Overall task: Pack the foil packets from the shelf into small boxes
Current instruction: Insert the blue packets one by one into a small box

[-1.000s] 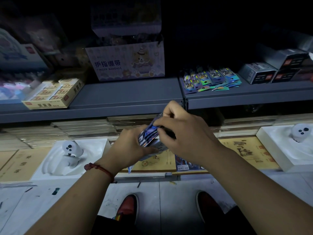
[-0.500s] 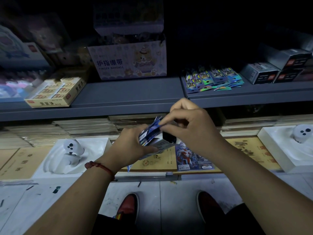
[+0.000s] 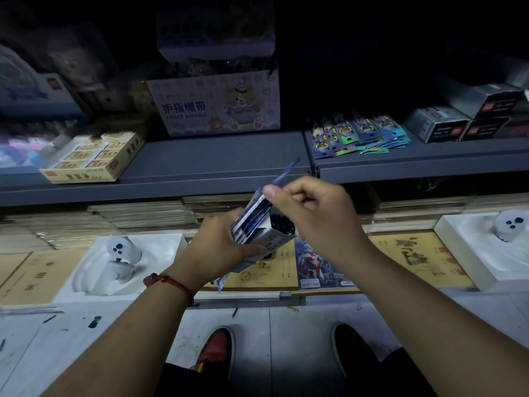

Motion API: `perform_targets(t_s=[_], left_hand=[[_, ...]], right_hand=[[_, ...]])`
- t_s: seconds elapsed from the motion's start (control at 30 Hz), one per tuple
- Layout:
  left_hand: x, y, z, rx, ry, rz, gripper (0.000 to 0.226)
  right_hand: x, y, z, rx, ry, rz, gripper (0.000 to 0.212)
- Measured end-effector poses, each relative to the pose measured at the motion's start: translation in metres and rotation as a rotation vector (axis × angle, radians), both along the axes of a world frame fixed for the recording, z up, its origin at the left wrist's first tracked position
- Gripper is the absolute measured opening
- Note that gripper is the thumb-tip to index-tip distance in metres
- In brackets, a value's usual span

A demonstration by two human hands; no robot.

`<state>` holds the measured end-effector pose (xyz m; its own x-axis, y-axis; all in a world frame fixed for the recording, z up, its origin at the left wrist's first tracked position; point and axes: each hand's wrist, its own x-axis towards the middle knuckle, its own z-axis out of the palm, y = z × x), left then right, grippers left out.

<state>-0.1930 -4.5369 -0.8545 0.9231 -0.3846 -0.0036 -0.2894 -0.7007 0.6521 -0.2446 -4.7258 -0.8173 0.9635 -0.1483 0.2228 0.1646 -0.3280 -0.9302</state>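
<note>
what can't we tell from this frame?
- Head view: how many packets are in the small box; the left hand and right hand cover it.
- Top shelf: too dark.
- Grey boxes at right: print too small, the stack cut by the edge.

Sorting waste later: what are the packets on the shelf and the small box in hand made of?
Packets on the shelf: likely metallised foil film, with rainbow glints along their edges. Small box in the left hand: apparently printed card, matte grey, with flat folded faces.
</note>
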Motion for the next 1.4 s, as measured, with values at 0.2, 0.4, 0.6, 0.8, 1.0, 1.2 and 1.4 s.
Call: perform_targets(t_s=[0.2,0.4,0.6,0.8,1.0,1.2,1.4], left_hand=[[-0.003,-0.006,-0.002,0.024,-0.025,-0.029,0.038],[0.000,-0.001,-0.005,0.010,0.002,0.007,0.044],[0.006,0.009,-0.007,-0.081,0.075,0.106,0.041],[0.005,0.013,-0.002,-0.190,0.105,0.144,0.032],[0.003,0.012,-0.001,-0.230,0.117,0.124,0.031],[0.003,0.011,0.001,-0.240,0.098,0.111,0.032],[0.001,0.009,0.002,-0.239,0.085,0.101,0.033]], right_hand=[[0.007,0.004,-0.005,-0.025,-0.031,-0.076,0.031],[0.008,-0.008,0.005,0.177,-0.107,-0.249,0.035],[0.004,-0.026,0.015,0.252,-0.181,-0.339,0.030],[0.004,-0.032,0.014,0.200,-0.223,-0.331,0.028],[0.007,-0.029,0.008,0.057,-0.229,-0.279,0.027],[0.009,-0.025,0.000,-0.137,-0.190,-0.192,0.025],[0.006,-0.016,-0.009,-0.367,0.056,-0.020,0.028]])
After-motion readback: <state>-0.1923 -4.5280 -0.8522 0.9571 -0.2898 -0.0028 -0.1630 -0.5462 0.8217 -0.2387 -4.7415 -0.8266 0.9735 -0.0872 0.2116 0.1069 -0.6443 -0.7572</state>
